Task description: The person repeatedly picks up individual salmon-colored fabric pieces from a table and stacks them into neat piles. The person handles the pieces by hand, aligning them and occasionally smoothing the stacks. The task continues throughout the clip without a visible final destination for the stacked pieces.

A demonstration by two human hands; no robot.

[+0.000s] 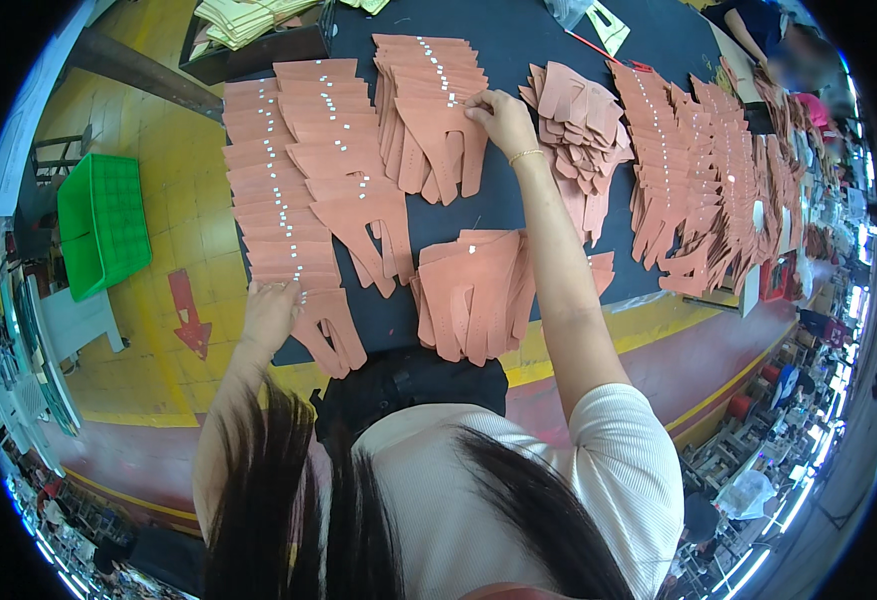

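My right hand reaches over the table to the upper right corner of the front piece in a fanned stack of pinkish-brown leather-like cut pieces. Its fingertips are pinched together beside a small white sticker; what lies between them is too small to tell. At the near end of the long left row of overlapping pieces, my left hand has its fingers bent in by the edge of a slotted piece. Whether it grips that piece is unclear. White stickers run down the rows.
A loose stack lies nearest me, and a jumbled pile sits beyond my right forearm. More rows extend right. A dark box of yellowish pieces stands far left; a green basket is beside the table. Another person is far right.
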